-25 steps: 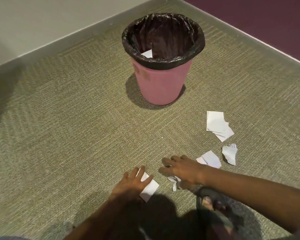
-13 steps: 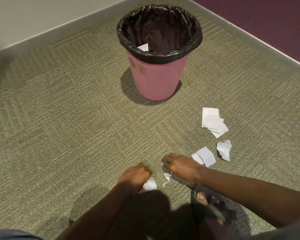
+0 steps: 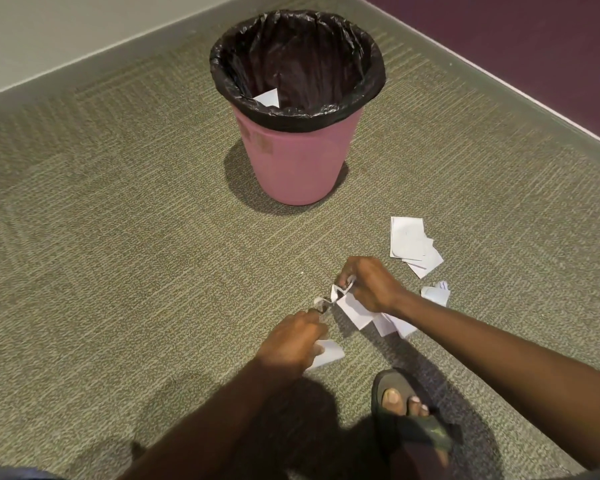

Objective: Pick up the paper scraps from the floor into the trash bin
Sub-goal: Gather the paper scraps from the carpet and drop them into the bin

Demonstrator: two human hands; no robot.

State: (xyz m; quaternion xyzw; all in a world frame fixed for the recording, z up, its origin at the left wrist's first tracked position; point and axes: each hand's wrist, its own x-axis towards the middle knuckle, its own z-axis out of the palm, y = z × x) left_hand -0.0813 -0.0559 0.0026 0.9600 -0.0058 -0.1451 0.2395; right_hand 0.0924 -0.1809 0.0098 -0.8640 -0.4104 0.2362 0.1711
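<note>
A pink trash bin (image 3: 300, 161) with a black liner stands on the carpet, one white scrap (image 3: 268, 97) inside it. My left hand (image 3: 291, 344) is closed around a white paper scrap (image 3: 328, 353) that sticks out to its right. My right hand (image 3: 368, 284) pinches a crumpled strip of paper (image 3: 340, 291) just above the floor, over flat scraps (image 3: 357, 311). A stack of flat white scraps (image 3: 409, 242) lies to the right. A crumpled scrap (image 3: 437, 292) lies below that stack, beside my right wrist.
Olive carpet (image 3: 118, 271) covers the floor. A pale wall with a grey skirting runs along the back left, a dark purple wall (image 3: 516, 46) along the back right. My foot in a dark sandal (image 3: 406, 410) stands at the bottom right.
Both hands have lifted off the carpet with paper in them. The right hand rose toward the bin side with a crumpled strip, and the left hand moved up close to it.
</note>
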